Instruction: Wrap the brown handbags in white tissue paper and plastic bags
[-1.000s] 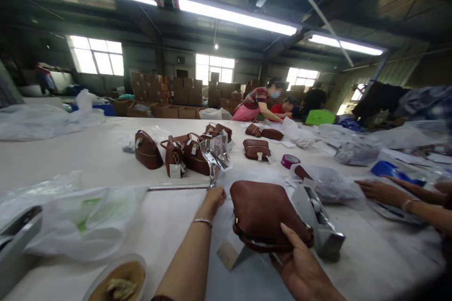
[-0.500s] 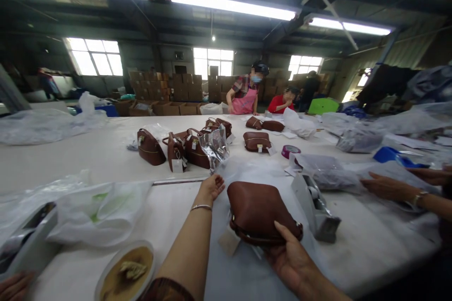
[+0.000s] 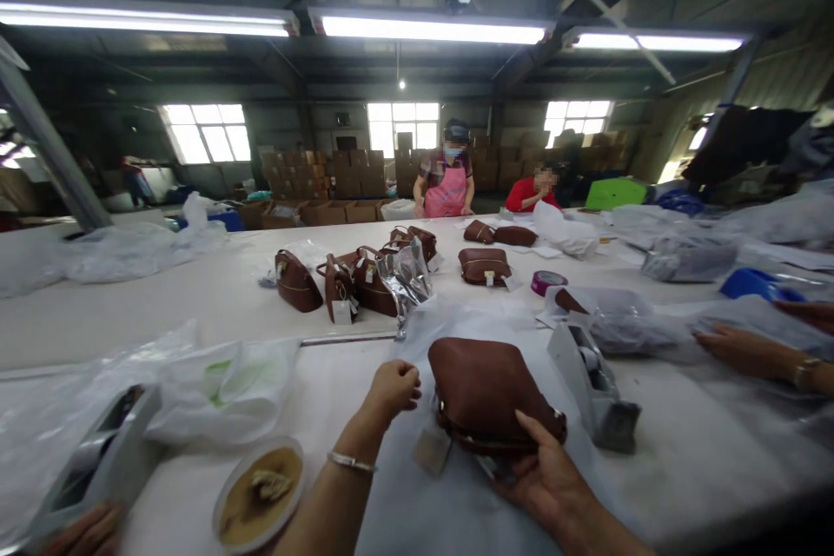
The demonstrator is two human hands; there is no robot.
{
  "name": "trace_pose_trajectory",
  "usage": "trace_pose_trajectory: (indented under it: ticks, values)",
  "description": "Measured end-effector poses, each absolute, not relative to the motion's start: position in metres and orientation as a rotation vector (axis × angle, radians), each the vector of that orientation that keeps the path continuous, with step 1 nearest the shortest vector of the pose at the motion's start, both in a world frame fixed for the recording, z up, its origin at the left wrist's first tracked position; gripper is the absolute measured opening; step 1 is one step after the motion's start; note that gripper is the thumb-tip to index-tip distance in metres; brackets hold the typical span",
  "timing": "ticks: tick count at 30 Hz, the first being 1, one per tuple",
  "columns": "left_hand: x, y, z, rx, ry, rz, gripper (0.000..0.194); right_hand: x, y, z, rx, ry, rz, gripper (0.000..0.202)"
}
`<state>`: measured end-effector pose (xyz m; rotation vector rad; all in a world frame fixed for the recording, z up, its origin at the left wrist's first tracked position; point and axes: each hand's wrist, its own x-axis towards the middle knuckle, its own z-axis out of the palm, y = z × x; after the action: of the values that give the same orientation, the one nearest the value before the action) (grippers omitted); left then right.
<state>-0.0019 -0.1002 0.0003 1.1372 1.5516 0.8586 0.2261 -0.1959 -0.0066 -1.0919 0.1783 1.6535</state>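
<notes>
My right hand (image 3: 544, 473) grips the near right edge of a brown leather handbag (image 3: 488, 387), with the thumb on top and fingers underneath. The handbag is tilted over a sheet of thin translucent plastic (image 3: 417, 495). A pale square tag (image 3: 432, 450) hangs at its near left side. Just left of the handbag, my left hand (image 3: 394, 387) is closed, its fingers curled together; anything pinched in them is hidden. Crinkled silvery film (image 3: 407, 274) lies beyond that hand, against several brown handbags (image 3: 298, 282).
A grey tape dispenser (image 3: 596, 387) stands right of the handbag; another dispenser (image 3: 97, 460) is at left, with a person's hand (image 3: 88, 530) beside it. A round tub (image 3: 261, 495) sits near my left forearm. At right, a co-worker's hands (image 3: 749, 352) touch plastic wrapping. Purple tape (image 3: 548, 281) lies beyond.
My left hand has drawn back slightly toward me, and its fingers have curled closer together. My right hand keeps hold of the handbag. The camera view has shifted a little.
</notes>
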Motion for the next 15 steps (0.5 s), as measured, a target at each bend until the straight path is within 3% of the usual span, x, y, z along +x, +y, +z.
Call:
trace_pose_trajectory:
  ticks: [3, 8, 10, 13, 15]
  values:
    - [0.013, -0.133, -0.007, 1.109, 1.519, 0.786, 0.021, 0.23, -0.193, 0.002, -1.051, 0.166, 1.649, 0.019]
    - [0.032, -0.153, -0.01, 1.068, 1.483, 0.729, 0.063, 0.238, -0.192, 0.023, -1.101, 0.092, 1.639, 0.012]
    - [0.036, -0.151, -0.003, 1.064, 1.401, 0.702, 0.055, 0.24, -0.193, 0.03, -1.098, 0.071, 1.637, 0.013]
    - [0.04, -0.15, 0.009, 1.054, 1.244, 0.69, 0.029, 0.242, -0.195, 0.038, -1.07, 0.05, 1.631, 0.014]
    - [0.041, -0.151, 0.012, 1.014, 1.163, 0.701, 0.023, 0.243, -0.196, 0.041, -1.054, 0.028, 1.624, 0.013]
